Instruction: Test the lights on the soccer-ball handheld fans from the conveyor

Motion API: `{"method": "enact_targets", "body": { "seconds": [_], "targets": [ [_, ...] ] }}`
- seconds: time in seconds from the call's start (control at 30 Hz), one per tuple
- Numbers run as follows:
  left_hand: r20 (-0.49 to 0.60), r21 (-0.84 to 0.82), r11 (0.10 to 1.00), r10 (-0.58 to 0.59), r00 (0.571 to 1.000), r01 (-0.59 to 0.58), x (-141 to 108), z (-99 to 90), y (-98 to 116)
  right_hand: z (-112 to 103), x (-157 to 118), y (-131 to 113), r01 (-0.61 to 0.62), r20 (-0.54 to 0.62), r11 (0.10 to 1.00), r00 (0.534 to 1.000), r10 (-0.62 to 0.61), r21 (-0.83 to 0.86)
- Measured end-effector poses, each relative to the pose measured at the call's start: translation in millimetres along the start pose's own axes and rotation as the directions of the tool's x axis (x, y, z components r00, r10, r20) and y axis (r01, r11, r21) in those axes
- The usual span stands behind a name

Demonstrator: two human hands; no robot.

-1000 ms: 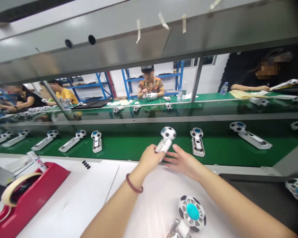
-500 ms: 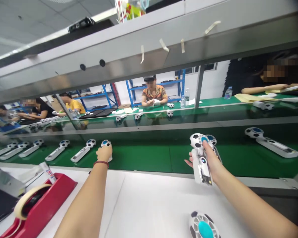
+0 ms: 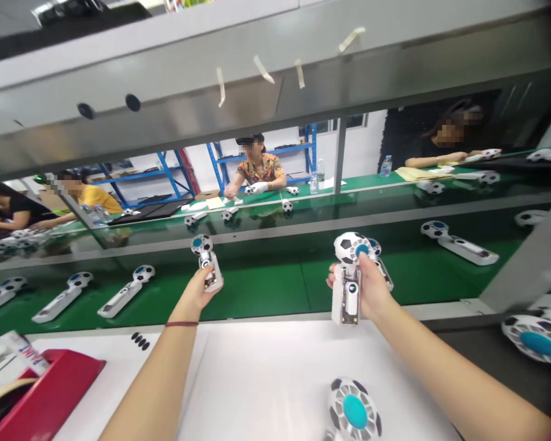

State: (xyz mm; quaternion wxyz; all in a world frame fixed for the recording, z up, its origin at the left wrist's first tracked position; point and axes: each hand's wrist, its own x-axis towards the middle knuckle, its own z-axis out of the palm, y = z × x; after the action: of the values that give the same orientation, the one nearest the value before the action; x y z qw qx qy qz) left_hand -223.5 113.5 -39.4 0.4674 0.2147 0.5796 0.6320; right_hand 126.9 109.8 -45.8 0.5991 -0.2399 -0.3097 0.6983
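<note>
Both hands are closed above the white desk (image 3: 266,380), the left hand (image 3: 195,298) gripping a soccer-ball handheld fan (image 3: 206,260), the right hand (image 3: 360,288) wrapping a second fan (image 3: 348,275).

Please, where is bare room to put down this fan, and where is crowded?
The white table between your left arm and the lying fan is free. So is the green belt between your left hand and right hand. The belt further left is crowded with fans.

A green conveyor belt (image 3: 252,294) carries soccer-ball-topped white devices (image 3: 123,300); the white bench (image 3: 261,380) holds a red tape dispenser (image 3: 50,392).
</note>
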Motion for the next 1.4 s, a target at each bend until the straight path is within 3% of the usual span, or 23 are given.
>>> {"method": "enact_targets", "body": {
  "seconds": [0.17,0.27,0.4,0.6,0.7,0.77,0.9,1.0,1.17,1.4],
  "targets": [
    [0.248,-0.198,0.98,0.052,0.967,-0.002,-58.0,50.6,-6.1,2.8,-7.1,-3.4,0.147,0.06,0.983,0.988,-0.141,-0.107],
    [0.306,-0.248,0.967,0.026,0.952,0.054,-84.7,65.8,-14.1,3.5,-14.7,-3.4,0.154,0.152,0.967,0.981,-0.124,-0.201],
    [0.416,-0.199,0.97,-0.048,0.908,0.143,-110.2,75.6,-41.9,2.3,-31.1,3.0,0.093,0.16,0.941,0.986,-0.043,-0.325],
    [0.337,-0.008,0.998,0.055,0.94,-0.056,-132.3,70.2,-86.0,-13.0,-56.5,18.0,0.157,0.238,0.853,0.97,-0.04,-0.497],
    [0.408,0.021,0.992,0.105,0.907,-0.125,-141.6,58.6,-107.0,-19.9,-62.5,20.6,0.021,0.241,0.792,0.957,0.161,-0.61],
    [0.457,0.051,0.996,0.044,0.888,-0.076,-148.5,51.9,-119.0,-20.4,-64.4,23.8,-0.089,0.206,0.766,0.938,0.279,-0.636],
    [0.495,-0.009,0.993,-0.099,0.863,0.119,-157.7,48.3,-129.6,-15.5,-66.4,30.5,-0.226,0.076,0.886,0.957,0.279,-0.404],
    [0.553,-0.105,0.973,-0.116,0.825,0.207,-159.1,49.4,-126.5,-15.3,-66.7,26.2,-0.317,0.059,0.904,0.936,0.347,-0.288],
    [0.628,-0.073,0.976,-0.114,0.77,0.205,-160.1,46.4,-122.6,-18.6,-67.2,13.7,-0.326,0.175,0.907,0.909,0.378,-0.266],
    [0.633,-0.009,0.978,-0.156,0.758,0.208,-160.9,43.7,-125.5,-15.7,-70.8,17.7,-0.318,0.202,0.909,0.904,0.377,-0.27]
  ]
}}
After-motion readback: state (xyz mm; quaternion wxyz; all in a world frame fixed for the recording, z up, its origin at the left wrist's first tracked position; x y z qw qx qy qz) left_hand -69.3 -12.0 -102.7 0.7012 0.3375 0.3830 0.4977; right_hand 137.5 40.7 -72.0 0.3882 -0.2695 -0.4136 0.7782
